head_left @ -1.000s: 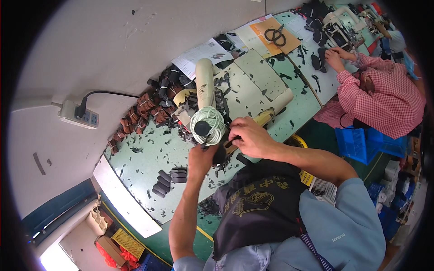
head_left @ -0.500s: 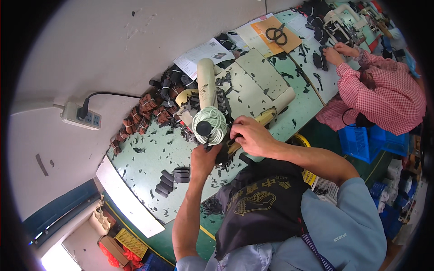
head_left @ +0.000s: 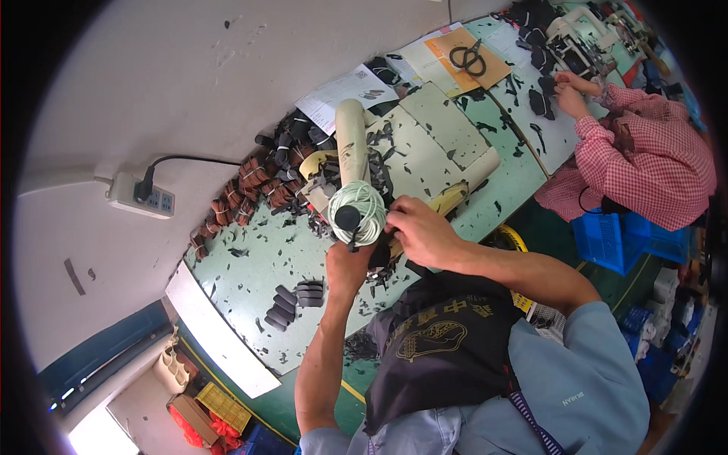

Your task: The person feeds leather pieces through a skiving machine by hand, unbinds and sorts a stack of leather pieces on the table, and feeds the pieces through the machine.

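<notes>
My left hand [head_left: 350,265] is closed just below a coil of pale green cord [head_left: 367,220], which hides its fingertips and what they hold. The coil hangs around a black knob [head_left: 347,218] at the front of a cream-coloured machine [head_left: 351,144]. Right of the coil, my right hand [head_left: 425,231] has its fingers bent and pinched on a small black piece [head_left: 395,244] at the machine's working end. Dark scraps [head_left: 379,178] are piled around the machine. Two groups of padded black pieces [head_left: 309,293] lie on the green table left of my left forearm.
Bundles of brown and black pieces [head_left: 254,173] line the wall side. Papers [head_left: 341,95] and black scissors [head_left: 469,59] lie at the back. At right, a person in a checked shirt [head_left: 644,144] handles black pieces. A power strip [head_left: 142,196] is on the wall.
The view has shifted slightly, moving the scene a little right. Both my hands stay at the machine, the left a bit lower. The neighbouring person's hands have moved closer together.
</notes>
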`<state>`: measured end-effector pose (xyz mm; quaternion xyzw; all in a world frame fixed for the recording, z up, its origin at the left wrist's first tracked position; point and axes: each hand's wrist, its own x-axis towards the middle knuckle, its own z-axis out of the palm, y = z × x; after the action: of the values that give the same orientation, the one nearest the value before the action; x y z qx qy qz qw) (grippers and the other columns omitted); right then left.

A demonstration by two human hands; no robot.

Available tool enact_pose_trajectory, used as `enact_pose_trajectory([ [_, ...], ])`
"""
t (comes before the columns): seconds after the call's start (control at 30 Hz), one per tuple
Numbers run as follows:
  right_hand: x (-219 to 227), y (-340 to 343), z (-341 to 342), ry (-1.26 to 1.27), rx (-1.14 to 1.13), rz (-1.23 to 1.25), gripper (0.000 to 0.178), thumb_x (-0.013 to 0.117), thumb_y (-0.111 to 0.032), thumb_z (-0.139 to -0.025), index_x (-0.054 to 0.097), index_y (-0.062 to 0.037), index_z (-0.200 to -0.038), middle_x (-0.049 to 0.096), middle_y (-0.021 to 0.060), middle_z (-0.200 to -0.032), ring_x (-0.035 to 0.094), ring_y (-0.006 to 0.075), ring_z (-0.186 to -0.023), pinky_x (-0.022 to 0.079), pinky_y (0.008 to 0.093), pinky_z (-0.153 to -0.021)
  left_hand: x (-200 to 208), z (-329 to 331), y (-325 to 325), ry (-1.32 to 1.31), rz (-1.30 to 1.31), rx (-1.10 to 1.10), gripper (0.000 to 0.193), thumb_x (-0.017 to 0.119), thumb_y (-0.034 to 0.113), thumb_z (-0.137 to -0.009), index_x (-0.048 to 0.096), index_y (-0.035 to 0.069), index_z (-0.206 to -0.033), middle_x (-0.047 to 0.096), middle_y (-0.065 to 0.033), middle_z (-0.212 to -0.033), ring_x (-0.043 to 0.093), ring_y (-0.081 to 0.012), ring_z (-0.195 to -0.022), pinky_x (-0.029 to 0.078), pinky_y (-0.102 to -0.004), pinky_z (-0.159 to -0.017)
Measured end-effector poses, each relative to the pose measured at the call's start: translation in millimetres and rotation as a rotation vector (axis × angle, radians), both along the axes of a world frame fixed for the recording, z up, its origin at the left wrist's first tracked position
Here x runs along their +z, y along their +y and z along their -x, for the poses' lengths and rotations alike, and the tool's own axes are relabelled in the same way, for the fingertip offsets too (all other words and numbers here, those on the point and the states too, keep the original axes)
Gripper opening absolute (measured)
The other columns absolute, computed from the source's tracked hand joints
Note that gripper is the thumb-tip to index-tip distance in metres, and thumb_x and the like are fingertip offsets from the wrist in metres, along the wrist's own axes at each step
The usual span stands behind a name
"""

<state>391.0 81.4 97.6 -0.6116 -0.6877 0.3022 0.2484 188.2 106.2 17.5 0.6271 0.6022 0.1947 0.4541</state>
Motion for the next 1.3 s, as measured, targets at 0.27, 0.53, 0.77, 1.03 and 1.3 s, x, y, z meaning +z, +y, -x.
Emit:
enact_pose_trajectory([
  [0.27, 2, -10, -22, -0.084, -0.018, 0.067, 0.02, 0.063, -0.003, -0.079, 0.063, -0.0047, -0.099, 0.064, 0.011, -0.092, 0.059, 0.0326, -0.088, 0.048, 0.0426, -0.08, 70, 3, 3, -0.235, 0.408, 0.009, 0.026, 0.067, 0.022, -0.088, 0.066, -0.004, -0.085, 0.061, -0.0051, -0.062, 0.051, -0.0077, -0.049, 0.042, -0.0267, -0.047],
  [0.53, 0, -2, -10, -0.018, 0.027, -0.027, 0.017, 0.064, -0.004, -0.079, 0.065, -0.0049, -0.096, 0.062, 0.0096, -0.089, 0.058, 0.0313, -0.092, 0.048, 0.0426, -0.081, 42, -18, 5, 0.064, 0.266, 0.0, 0.026, 0.071, 0.014, -0.085, 0.07, -0.003, -0.104, 0.068, -0.0033, -0.079, 0.053, -0.0053, -0.054, 0.042, -0.0222, -0.049],
  [0.77, 5, -9, -23, -0.032, -0.002, 0.102, 0.027, 0.063, -0.002, -0.079, 0.062, -0.0043, -0.106, 0.061, 0.0112, -0.093, 0.057, 0.0321, -0.092, 0.046, 0.0421, -0.083, 72, 1, 6, -0.028, 0.374, 0.046, 0.025, 0.069, 0.018, -0.085, 0.069, 0.0, -0.102, 0.069, -0.007, -0.073, 0.059, -0.0094, -0.059, 0.046, -0.0272, -0.054],
  [1.03, 7, -3, -8, -0.116, 0.06, 0.032, 0.03, 0.061, 0.0, -0.078, 0.061, -0.0044, -0.107, 0.061, 0.0101, -0.095, 0.056, 0.0312, -0.094, 0.045, 0.0416, -0.084, 63, -9, 7, -0.084, 0.251, 0.042, 0.027, 0.071, 0.015, -0.084, 0.069, -0.004, -0.103, 0.071, -0.008, -0.077, 0.061, -0.0084, -0.062, 0.048, -0.0267, -0.055],
  [1.3, -2, -7, -21, -0.009, 0.048, 0.037, 0.025, 0.061, 0.001, -0.077, 0.064, -0.0037, -0.101, 0.06, 0.011, -0.092, 0.054, 0.0306, -0.095, 0.046, 0.0413, -0.083, 73, -20, 4, 0.031, 0.196, 0.044, 0.026, 0.069, 0.019, -0.085, 0.068, 0.0, -0.102, 0.071, -0.0109, -0.077, 0.062, -0.013, -0.061, 0.049, -0.0303, -0.059],
])
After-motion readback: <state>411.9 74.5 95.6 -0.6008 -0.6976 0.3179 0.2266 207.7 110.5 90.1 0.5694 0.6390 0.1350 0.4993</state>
